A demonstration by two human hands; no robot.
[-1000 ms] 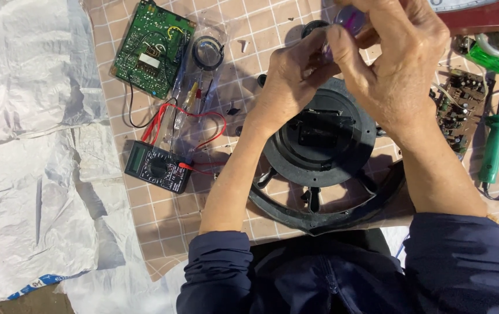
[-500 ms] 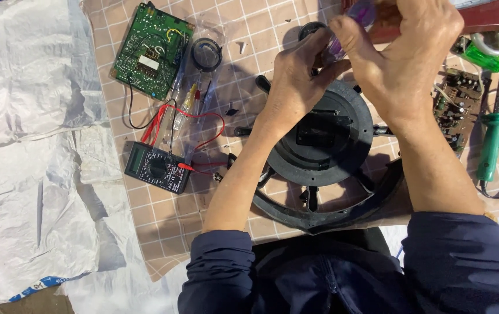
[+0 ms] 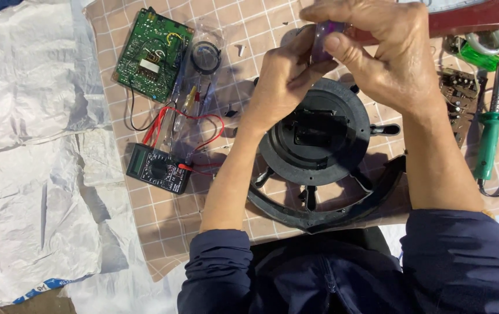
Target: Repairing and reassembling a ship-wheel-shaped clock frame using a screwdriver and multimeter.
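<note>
Two hands met above the round black plastic base. The left hand and the right hand both pinched a small see-through purple piece between curled fingertips. Its long side stood nearly upright. Left of the base lay a flat green circuit board.

multimeter | black, grey screen | clear plastic bag above

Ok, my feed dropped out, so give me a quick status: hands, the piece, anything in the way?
Left hand and right hand both pinching small purple part. Held above black round base. Nothing blocking.
</note>
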